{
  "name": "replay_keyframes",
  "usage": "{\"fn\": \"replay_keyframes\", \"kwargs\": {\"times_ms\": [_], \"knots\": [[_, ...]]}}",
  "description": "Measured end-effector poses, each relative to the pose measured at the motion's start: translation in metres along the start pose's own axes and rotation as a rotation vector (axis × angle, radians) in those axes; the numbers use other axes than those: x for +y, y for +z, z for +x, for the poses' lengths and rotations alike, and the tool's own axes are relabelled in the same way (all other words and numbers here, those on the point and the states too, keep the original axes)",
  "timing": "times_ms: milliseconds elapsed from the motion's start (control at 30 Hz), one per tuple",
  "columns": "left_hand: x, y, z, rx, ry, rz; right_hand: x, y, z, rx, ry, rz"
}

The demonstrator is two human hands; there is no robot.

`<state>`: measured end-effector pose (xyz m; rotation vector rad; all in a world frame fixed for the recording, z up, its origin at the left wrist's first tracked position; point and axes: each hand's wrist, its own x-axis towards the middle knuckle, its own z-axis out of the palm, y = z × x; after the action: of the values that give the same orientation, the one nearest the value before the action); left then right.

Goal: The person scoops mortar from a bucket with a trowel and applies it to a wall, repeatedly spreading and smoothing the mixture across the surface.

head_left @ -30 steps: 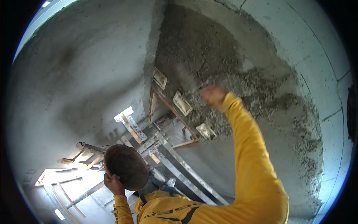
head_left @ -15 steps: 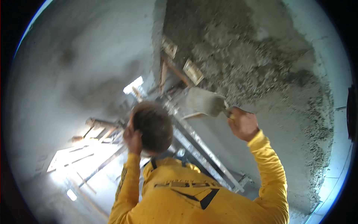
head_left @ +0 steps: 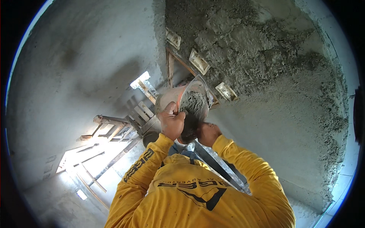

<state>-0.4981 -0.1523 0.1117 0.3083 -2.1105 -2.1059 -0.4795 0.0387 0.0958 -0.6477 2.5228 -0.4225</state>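
A tilted bucket [head_left: 169, 98] with a reddish rim and a wire handle is in front of me, its mouth turned to the right. Grey wet mortar [head_left: 193, 100] lies inside it. My left hand [head_left: 172, 121] grips the bucket's near left rim, thumb over the edge. At the lower right of the mouth, my right hand [head_left: 208, 134] is closed with its knuckles outward. The trowel seen in it half a second ago is now mostly hidden; its blade appears to be down in the dark mortar.
Rough wet mortar [head_left: 262, 49] coats the wall at right, with cream rectangular boxes [head_left: 199, 62] set along its lower edge. A smooth grey wall [head_left: 102, 49] stands at left. Below are wooden frames [head_left: 110, 121], a dark pail [head_left: 150, 138] and long metal bars [head_left: 216, 163].
My right hand has come from the wall side, where it held out the trowel, to the bucket's mouth. My left hand has moved right with the bucket, which has tipped over to the right.
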Motion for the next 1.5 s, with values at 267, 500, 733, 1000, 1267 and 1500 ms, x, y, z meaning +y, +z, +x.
{"fn": "replay_keyframes", "kwargs": {"times_ms": [267, 500, 733, 1000, 1267, 1500], "knots": [[-0.02, -0.047, -0.018, 0.206, 0.016, -0.046, -0.028, -0.013, -0.038, 0.25, 0.09, 0.386], [-0.02, -0.043, -0.015, 0.234, -0.05, -0.085, -0.012, -0.032, -0.037, 0.214, 0.213, 0.123], [-0.054, -0.061, -0.022, 0.401, -0.003, -0.075, -0.011, -0.078, -0.037, 0.239, 0.13, 0.13], [-0.052, -0.087, -0.038, 0.398, -0.081, -0.154, -0.032, -0.158, -0.028, 0.241, -0.266, 0.284], [-0.059, -0.091, -0.042, 0.429, -0.087, -0.091, 0.111, -0.297, 0.05, 0.228, -0.433, 0.161], [-0.034, -0.097, -0.065, 0.485, -0.125, 0.011, 0.145, -0.21, -0.215, 0.806, 0.332, 0.96]]}}
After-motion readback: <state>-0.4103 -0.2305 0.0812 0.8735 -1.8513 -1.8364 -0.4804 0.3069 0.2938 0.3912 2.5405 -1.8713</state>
